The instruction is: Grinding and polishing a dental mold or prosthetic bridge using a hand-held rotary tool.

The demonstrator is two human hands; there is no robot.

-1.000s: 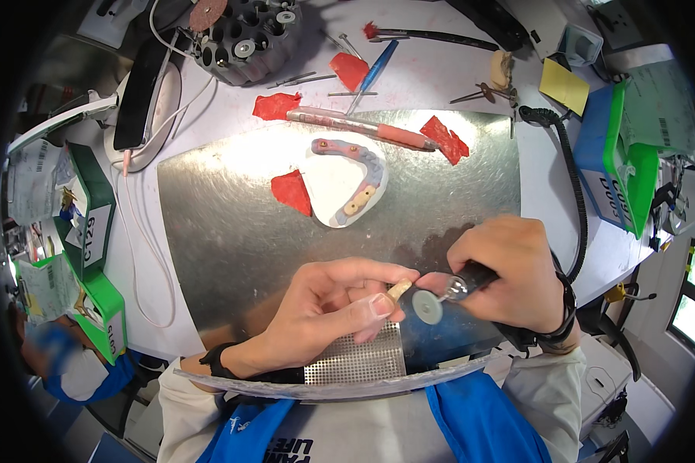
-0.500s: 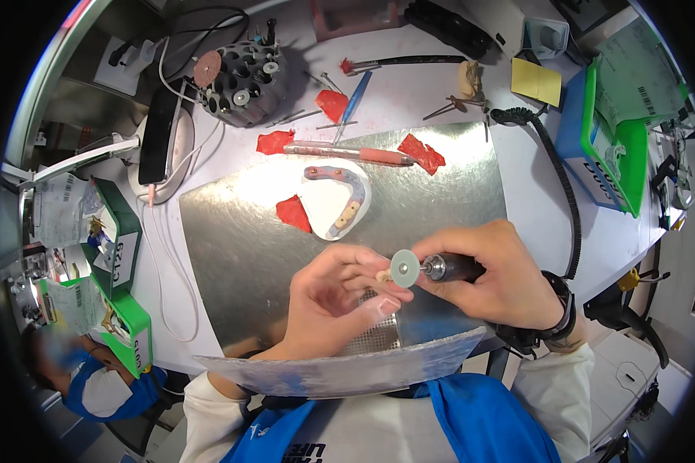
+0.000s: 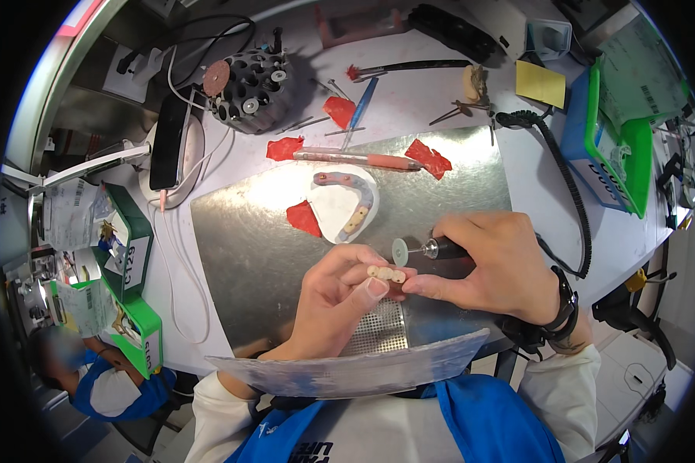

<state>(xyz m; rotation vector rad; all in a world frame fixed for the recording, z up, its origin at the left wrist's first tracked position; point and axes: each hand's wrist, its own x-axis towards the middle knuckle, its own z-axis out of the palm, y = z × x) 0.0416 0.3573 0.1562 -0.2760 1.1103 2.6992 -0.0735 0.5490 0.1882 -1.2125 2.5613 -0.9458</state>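
My left hand (image 3: 336, 297) pinches a small tooth-coloured dental bridge (image 3: 387, 274) between thumb and fingers. In my right hand (image 3: 506, 266) is a dark rotary handpiece (image 3: 449, 248), its pale green grinding disc (image 3: 399, 252) pointing left just above the bridge, apart from it. The right thumb reaches to the bridge's right end. Beyond the hands a white dental cast (image 3: 333, 208) with a grey-pink arch and a few tooth-coloured pieces lies on the metal plate (image 3: 247, 255). Red sheet scraps (image 3: 304, 219) lie beside and beyond it.
A round bur holder (image 3: 249, 89) stands at the far left, near a phone (image 3: 170, 147). A pen (image 3: 355, 158) lies past the cast. Green and blue bins (image 3: 606, 154) stand right; green bins (image 3: 139, 324) stand left. A clear shield (image 3: 355, 366) spans before my chest. Another person sits lower left.
The disc has lifted away from the bridge and turned more edge-on. The bridge now shows fully in the left fingers, and the right thumb has come to it.
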